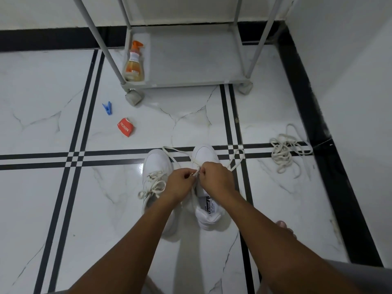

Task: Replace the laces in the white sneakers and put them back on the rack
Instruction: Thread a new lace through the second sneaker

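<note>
Two white sneakers stand side by side on the tiled floor in the head view. The left sneaker [156,166] is laced and tied in a bow. Over the right sneaker [206,154], my left hand [182,183] and my right hand [216,179] each pinch the cream lace [236,160] at the eyelets. Loose ends of this lace trail past the toe to both sides. A tangled pile of old cream laces [285,151] lies on the floor to the right. The grey shoe rack [191,81] stands ahead against the wall.
An orange spray bottle [134,62] stands on the rack's bottom shelf at its left corner. A blue clothes peg [108,108] and a red sachet [125,130] lie on the floor to the left. A white wall closes in on the right.
</note>
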The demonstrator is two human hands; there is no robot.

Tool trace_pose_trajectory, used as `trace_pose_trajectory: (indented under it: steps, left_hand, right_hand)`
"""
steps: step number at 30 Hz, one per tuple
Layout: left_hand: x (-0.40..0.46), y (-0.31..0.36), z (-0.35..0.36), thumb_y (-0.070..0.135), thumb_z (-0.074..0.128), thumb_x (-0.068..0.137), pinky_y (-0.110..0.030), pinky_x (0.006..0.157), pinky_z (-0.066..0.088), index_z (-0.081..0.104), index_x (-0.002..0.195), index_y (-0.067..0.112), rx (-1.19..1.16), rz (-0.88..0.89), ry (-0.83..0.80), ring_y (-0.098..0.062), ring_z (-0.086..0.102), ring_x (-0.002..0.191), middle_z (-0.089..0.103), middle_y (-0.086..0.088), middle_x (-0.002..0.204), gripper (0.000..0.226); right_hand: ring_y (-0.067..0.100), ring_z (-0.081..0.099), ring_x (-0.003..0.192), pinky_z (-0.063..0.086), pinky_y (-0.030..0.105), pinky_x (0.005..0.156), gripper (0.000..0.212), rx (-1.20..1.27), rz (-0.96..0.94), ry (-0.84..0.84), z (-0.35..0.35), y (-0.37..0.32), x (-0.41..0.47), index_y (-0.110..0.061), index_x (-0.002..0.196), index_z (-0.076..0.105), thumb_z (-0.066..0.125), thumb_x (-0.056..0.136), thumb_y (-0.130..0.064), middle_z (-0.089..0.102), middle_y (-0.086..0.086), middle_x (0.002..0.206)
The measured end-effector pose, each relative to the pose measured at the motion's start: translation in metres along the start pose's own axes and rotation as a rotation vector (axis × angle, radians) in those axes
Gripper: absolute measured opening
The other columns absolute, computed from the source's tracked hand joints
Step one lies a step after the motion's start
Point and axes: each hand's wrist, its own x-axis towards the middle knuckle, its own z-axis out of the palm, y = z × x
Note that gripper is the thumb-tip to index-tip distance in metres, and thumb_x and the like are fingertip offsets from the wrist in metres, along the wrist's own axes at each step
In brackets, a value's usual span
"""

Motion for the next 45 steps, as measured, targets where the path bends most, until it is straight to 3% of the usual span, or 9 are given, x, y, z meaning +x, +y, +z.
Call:
trace_pose_trajectory:
  steps: [10, 16, 26, 32, 35, 37, 39, 42, 45]
  left_hand:
    - [0.008, -0.001, 0.001, 0.036, 0.051, 0.081, -0.054, 0.088, 0.055, 0.08, 0.085, 0.016, -0.192, -0.148, -0.023, -0.04, 0.069, 0.089, 0.075, -0.013, 0.084, 0.035]
    - [0.017, 0.002, 0.005, 0.014, 0.068, 0.088, -0.033, 0.091, 0.048, 0.056, 0.132, 0.021, 0.066, -0.042, 0.087, -0.016, 0.056, 0.104, 0.055, -0.001, 0.12, 0.046]
    - [0.012, -0.003, 0.016, 0.02, 0.068, 0.091, -0.029, 0.08, 0.043, 0.075, 0.086, 0.02, 0.222, 0.185, 0.216, -0.013, 0.061, 0.091, 0.071, 0.006, 0.09, 0.01]
    - [0.02, 0.014, 0.004, 0.013, 0.051, 0.098, -0.033, 0.073, 0.045, 0.064, 0.087, 0.012, 0.43, 0.224, 0.266, -0.022, 0.059, 0.084, 0.061, -0.005, 0.092, 0.018]
    - [0.03, 0.047, -0.026, 0.008, 0.041, 0.103, -0.037, 0.081, 0.054, 0.057, 0.101, 0.006, -0.436, -0.056, 0.537, -0.027, 0.065, 0.089, 0.062, -0.011, 0.097, 0.016]
    - [0.029, 0.069, -0.047, 0.004, 0.035, 0.102, -0.033, 0.065, 0.057, 0.053, 0.097, 0.005, -1.086, -0.253, 0.402, -0.021, 0.063, 0.068, 0.058, -0.012, 0.088, 0.018]
    - [0.032, 0.081, -0.061, 0.008, 0.036, 0.099, -0.028, 0.049, 0.037, 0.049, 0.08, 0.01, -0.689, -0.229, 0.232, -0.017, 0.044, 0.053, 0.049, -0.012, 0.077, 0.024]
    - [0.024, 0.069, -0.052, 0.042, 0.046, 0.104, -0.034, 0.07, 0.042, 0.061, 0.084, 0.005, 0.598, -0.098, -0.172, -0.025, 0.055, 0.076, 0.062, -0.012, 0.087, 0.045]
    - [0.022, 0.041, -0.037, 0.038, 0.055, 0.099, -0.031, 0.082, 0.048, 0.075, 0.091, 0.024, 0.716, -0.048, -0.341, -0.02, 0.062, 0.095, 0.072, -0.003, 0.107, 0.026]
  right_hand:
    - [0.023, 0.067, 0.09, 0.055, 0.034, 0.08, 0.025, 0.487, 0.158, -0.082, 0.004, 0.007, 0.005, -0.017, 0.09, 0.076, 0.053, 0.099, -0.011, 0.074, 0.005, 0.096]
    - [0.019, 0.065, 0.087, 0.054, 0.033, 0.074, 0.017, 0.65, 0.208, -0.003, 0.01, 0.012, 0.005, -0.021, 0.091, 0.058, 0.047, 0.096, -0.009, 0.069, -0.002, 0.094]
    - [0.016, 0.066, 0.071, 0.058, 0.039, 0.07, 0.017, 0.766, 0.156, -0.027, 0.015, 0.021, 0.0, -0.03, 0.098, 0.061, 0.057, 0.093, -0.014, 0.072, -0.007, 0.088]
    - [0.02, 0.057, 0.085, 0.05, 0.034, 0.066, 0.031, 0.231, 0.051, 0.196, 0.019, 0.026, -0.019, -0.019, 0.11, 0.05, 0.07, 0.087, -0.024, 0.052, 0.001, 0.108]
    - [0.021, 0.059, 0.093, 0.048, 0.032, 0.069, 0.035, 0.271, 0.182, 0.207, 0.023, 0.03, -0.022, -0.017, 0.112, 0.047, 0.07, 0.089, -0.03, 0.056, 0.001, 0.11]
    - [0.022, 0.06, 0.093, 0.046, 0.03, 0.068, 0.035, 0.296, 0.205, 0.193, 0.023, 0.03, -0.021, -0.016, 0.112, 0.047, 0.069, 0.09, -0.031, 0.057, 0.002, 0.11]
    - [0.022, 0.06, 0.092, 0.045, 0.03, 0.068, 0.034, 0.317, 0.214, 0.186, 0.022, 0.029, -0.02, -0.016, 0.111, 0.048, 0.069, 0.09, -0.031, 0.056, 0.002, 0.109]
    - [0.022, 0.06, 0.092, 0.049, 0.032, 0.069, 0.033, 0.336, 0.226, 0.176, 0.022, 0.029, -0.02, -0.015, 0.112, 0.049, 0.068, 0.09, -0.031, 0.056, 0.003, 0.11]
    - [0.023, 0.06, 0.093, 0.054, 0.036, 0.072, 0.032, 0.339, 0.228, 0.17, 0.023, 0.031, -0.019, -0.016, 0.111, 0.049, 0.068, 0.09, -0.031, 0.056, 0.003, 0.111]
